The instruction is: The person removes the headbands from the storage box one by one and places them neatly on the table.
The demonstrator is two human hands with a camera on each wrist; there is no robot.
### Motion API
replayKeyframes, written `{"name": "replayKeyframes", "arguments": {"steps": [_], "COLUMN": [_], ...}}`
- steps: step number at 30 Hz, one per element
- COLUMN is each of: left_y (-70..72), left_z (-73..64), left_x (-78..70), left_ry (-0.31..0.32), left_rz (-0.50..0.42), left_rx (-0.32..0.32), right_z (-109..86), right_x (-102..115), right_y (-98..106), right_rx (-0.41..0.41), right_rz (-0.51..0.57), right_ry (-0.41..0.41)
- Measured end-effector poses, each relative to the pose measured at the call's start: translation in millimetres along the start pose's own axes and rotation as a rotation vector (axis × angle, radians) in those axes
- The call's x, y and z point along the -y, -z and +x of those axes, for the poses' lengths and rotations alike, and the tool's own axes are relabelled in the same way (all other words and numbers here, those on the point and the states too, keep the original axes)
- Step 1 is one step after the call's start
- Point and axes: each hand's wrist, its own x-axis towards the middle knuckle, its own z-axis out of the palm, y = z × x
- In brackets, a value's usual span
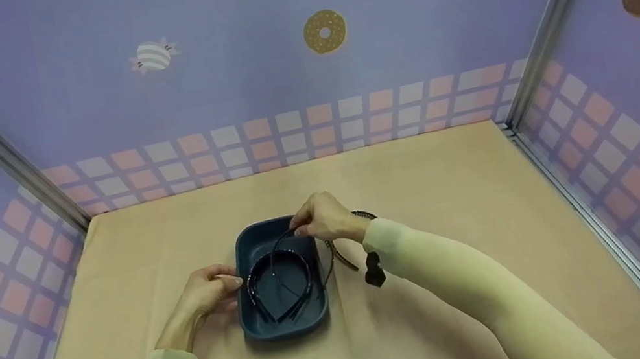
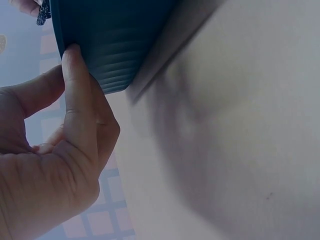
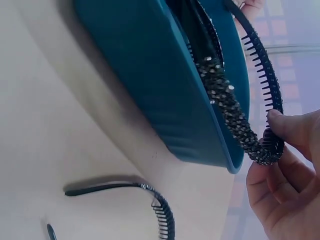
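Observation:
My left hand (image 1: 205, 294) pinches the left rim of a dark teal rectangular basin (image 1: 289, 332), a finger lying on its ribbed outer wall (image 2: 117, 55). Over the basin's right side, my right hand (image 1: 327, 218) holds a black headband (image 3: 227, 102) by the top of its arch, between thumb and fingers. It is covered in glittering beads and has comb teeth inside; its ends point down, one inside the basin, the other by the right rim. Another dark, shiny headband (image 1: 251, 290) lies in the basin.
Right of the basin, partly hidden under my right wrist, a toothed black headband (image 3: 166, 215) lies on the beige cloth (image 1: 439, 185). A dark tip (image 3: 51, 234) shows near it in the right wrist view. Patterned purple walls (image 1: 251, 86) enclose the table at back and sides.

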Motion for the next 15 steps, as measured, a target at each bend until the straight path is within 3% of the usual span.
{"name": "replayKeyframes", "arguments": {"steps": [15], "left_y": [-0.3], "left_z": [-0.6], "left_x": [-1.2], "left_ry": [0.009], "left_rz": [-0.013], "left_rx": [0.007], "right_z": [-7.2], "right_x": [-19], "right_y": [22], "right_rx": [-0.013], "right_rz": [-0.001], "right_ry": [-0.011]}}
